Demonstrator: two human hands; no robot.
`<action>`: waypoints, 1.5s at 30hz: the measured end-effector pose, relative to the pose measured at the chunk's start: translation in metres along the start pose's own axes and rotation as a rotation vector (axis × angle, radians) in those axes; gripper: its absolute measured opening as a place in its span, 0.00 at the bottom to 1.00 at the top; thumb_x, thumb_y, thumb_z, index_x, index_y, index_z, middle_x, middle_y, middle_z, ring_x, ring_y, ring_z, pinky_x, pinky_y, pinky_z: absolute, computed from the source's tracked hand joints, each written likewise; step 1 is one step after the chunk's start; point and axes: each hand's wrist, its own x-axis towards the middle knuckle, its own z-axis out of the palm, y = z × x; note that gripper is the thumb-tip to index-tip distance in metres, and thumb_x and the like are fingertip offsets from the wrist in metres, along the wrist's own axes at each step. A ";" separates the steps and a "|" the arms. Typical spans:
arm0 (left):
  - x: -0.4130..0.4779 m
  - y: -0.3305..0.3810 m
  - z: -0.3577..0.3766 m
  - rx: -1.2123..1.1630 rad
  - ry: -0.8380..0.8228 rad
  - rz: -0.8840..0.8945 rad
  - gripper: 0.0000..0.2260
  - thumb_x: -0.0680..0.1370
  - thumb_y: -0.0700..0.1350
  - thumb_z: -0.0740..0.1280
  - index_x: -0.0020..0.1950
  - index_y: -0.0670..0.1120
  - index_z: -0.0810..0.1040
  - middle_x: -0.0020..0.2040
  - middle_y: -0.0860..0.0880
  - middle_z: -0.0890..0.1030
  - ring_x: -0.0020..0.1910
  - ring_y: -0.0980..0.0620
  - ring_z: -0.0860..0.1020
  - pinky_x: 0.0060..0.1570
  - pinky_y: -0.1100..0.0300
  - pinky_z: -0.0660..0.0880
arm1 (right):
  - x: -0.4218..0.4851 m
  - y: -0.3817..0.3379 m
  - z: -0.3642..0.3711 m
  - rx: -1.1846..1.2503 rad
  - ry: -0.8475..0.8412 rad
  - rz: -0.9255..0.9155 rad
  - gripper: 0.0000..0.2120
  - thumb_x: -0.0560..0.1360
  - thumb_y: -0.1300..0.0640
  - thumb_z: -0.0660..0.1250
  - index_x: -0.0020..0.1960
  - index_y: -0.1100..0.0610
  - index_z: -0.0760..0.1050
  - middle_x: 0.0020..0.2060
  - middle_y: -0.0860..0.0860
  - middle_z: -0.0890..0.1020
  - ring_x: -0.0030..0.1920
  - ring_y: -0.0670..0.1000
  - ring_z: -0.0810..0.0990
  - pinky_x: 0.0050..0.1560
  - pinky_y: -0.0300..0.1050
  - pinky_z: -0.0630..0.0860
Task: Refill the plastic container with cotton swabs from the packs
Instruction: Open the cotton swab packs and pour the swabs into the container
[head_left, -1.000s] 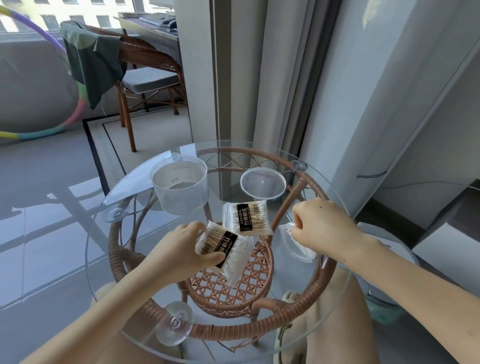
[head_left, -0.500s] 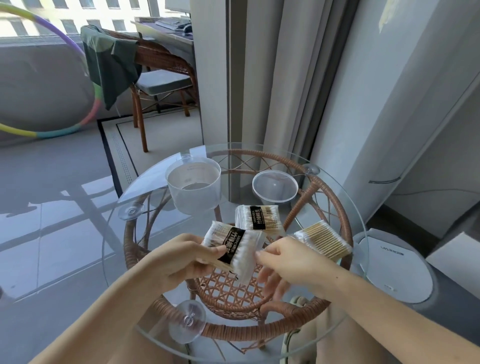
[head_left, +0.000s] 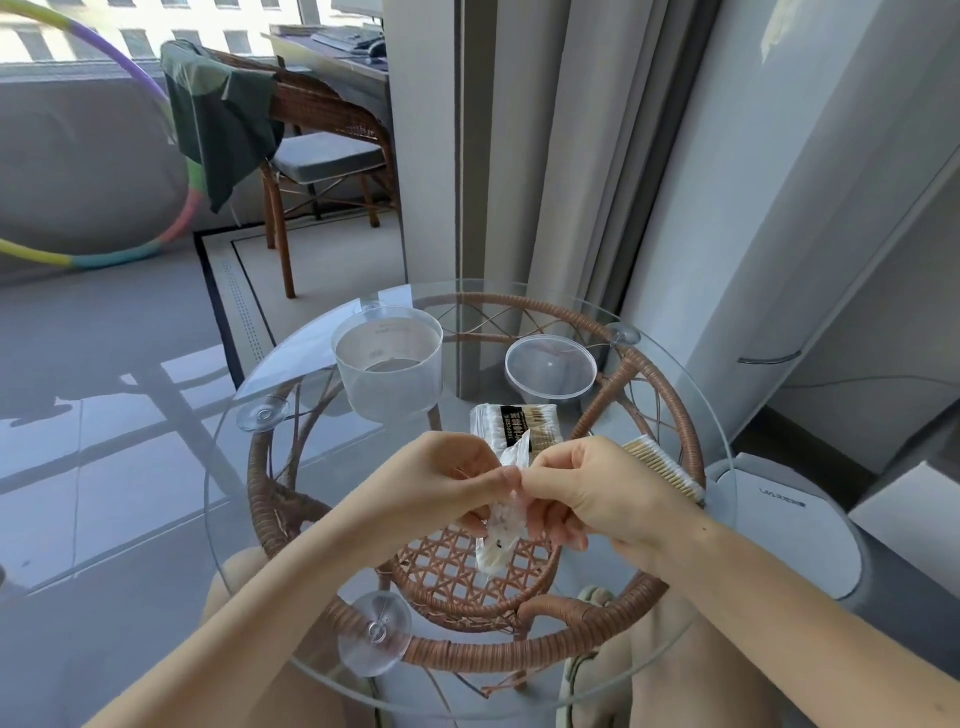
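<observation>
The container (head_left: 388, 361) stands empty on the glass table (head_left: 249, 499), its lid (head_left: 550, 368) beside it, so filling has not begun. 1 loose bundle of swabs (head_left: 662, 467) lies at the right, 1 sealed pack (head_left: 519, 423) behind the hands. Left hand (head_left: 441, 486) and right hand (head_left: 587, 488) both pinch the top of a third pack (head_left: 503, 535) — it hangs roughly upright, long axis vertical — apparently tearing it open.

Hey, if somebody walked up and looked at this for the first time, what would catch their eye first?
Probably the two bare hands, left hand and right hand, pinching a clear plastic pack of cotton swabs between them over the middle of the round glass-topped wicker table. Behind them stand an empty clear plastic container and its round clear lid, with a second black-labelled swab pack lying just in front.
</observation>
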 end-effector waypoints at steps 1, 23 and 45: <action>0.001 -0.001 -0.002 -0.052 -0.043 -0.018 0.17 0.69 0.55 0.70 0.43 0.41 0.80 0.38 0.47 0.82 0.37 0.52 0.81 0.42 0.56 0.81 | 0.000 0.001 0.000 0.040 -0.009 0.006 0.13 0.73 0.59 0.69 0.30 0.58 0.77 0.24 0.55 0.78 0.21 0.47 0.71 0.21 0.36 0.65; -0.002 0.011 0.005 0.101 0.005 -0.072 0.06 0.72 0.42 0.71 0.36 0.42 0.79 0.34 0.45 0.83 0.31 0.53 0.82 0.32 0.66 0.76 | 0.001 0.015 0.001 0.052 -0.014 -0.115 0.12 0.76 0.59 0.66 0.35 0.61 0.76 0.25 0.52 0.76 0.24 0.43 0.71 0.24 0.32 0.66; 0.005 0.003 0.000 -0.232 -0.042 -0.225 0.06 0.73 0.31 0.64 0.35 0.35 0.75 0.41 0.36 0.82 0.40 0.42 0.83 0.49 0.53 0.80 | 0.011 0.030 -0.008 0.531 -0.139 -0.064 0.13 0.75 0.65 0.62 0.32 0.60 0.71 0.24 0.52 0.75 0.23 0.45 0.70 0.25 0.34 0.68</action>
